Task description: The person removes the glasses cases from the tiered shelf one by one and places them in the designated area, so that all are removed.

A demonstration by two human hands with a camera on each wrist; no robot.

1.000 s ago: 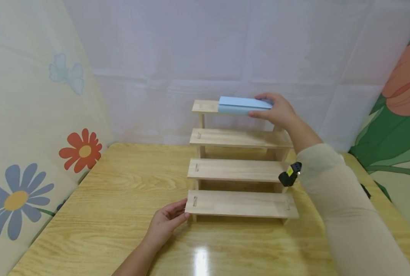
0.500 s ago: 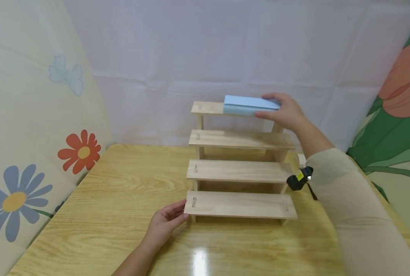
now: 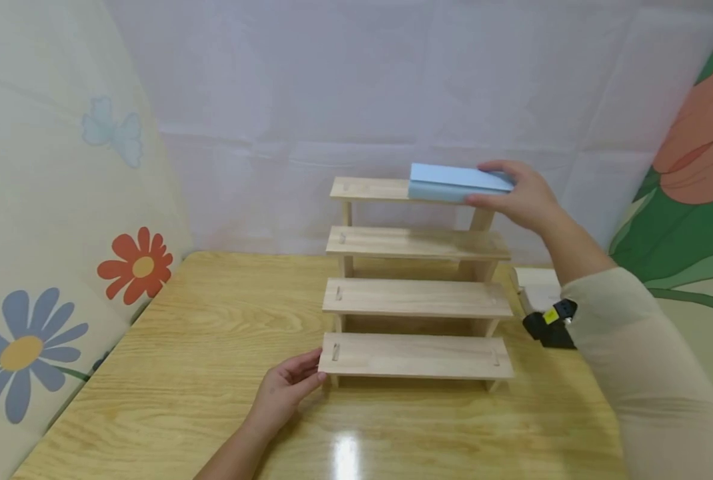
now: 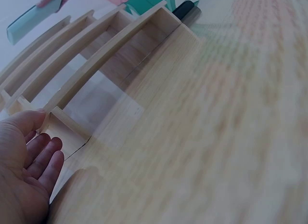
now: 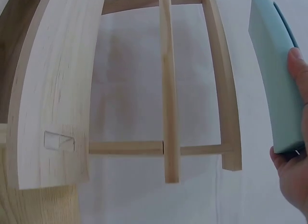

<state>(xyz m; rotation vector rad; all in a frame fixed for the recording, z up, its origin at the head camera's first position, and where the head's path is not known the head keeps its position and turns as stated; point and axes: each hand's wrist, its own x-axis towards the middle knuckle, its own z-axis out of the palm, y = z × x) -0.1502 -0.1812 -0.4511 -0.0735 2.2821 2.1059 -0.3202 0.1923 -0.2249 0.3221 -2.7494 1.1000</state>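
Observation:
A light blue glasses case is held by its right end in my right hand, thumb on the front and fingers on the back. Both wrist views show a gap between the case and the top board. Below it stands a four-tier wooden display shelf made of pale boards. My left hand holds the left end of its lowest board, thumb at the front corner. In the left wrist view the other fingers of the left hand are loosely curled beside the shelf's leg.
Behind the shelf's right side, a white object with black parts lies on the wood-grain table, partly hidden by the sleeve. A small black camera is on the right wrist. White cloth hangs behind; flower-print panels flank the table.
My right hand has moved to the right with the glasses case, past the right end of the top board. The left hand stays on the lowest board. More of the white object shows.

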